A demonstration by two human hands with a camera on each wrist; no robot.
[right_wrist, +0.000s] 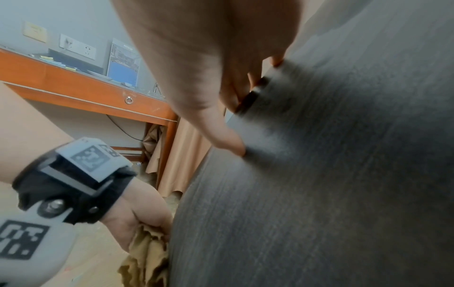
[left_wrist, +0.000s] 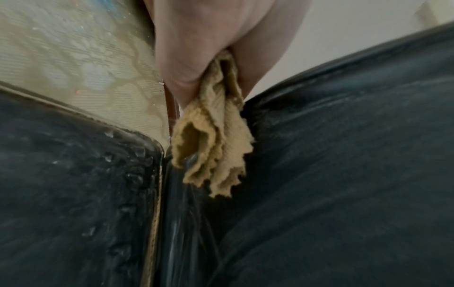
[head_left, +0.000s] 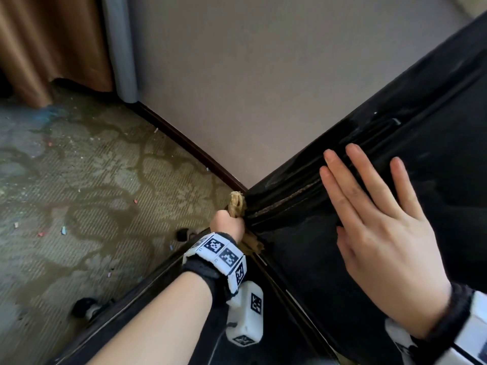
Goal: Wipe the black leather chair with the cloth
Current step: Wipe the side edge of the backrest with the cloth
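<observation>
Carpet [head_left: 87,180] at left, wall [head_left: 250,75] above | chair [head_left: 395,259] fills lower right | left hand [head_left: 228,225] grips bunched cloth [left_wrist: 213,136] against chair edge, wiping | right hand [head_left: 379,227], fingers straight and spread, lies flat, probably steadying it.

From head height we look steeply down. Our wrist views sit close against the black leather chair [head_left: 329,259], the right perhaps blurred, both sharing the cloth [left_wrist: 213,139].

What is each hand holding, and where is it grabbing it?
The left hand grips the tan cloth bunched around its middle. The right hand holds nothing; it lies flat on the black chair.
</observation>
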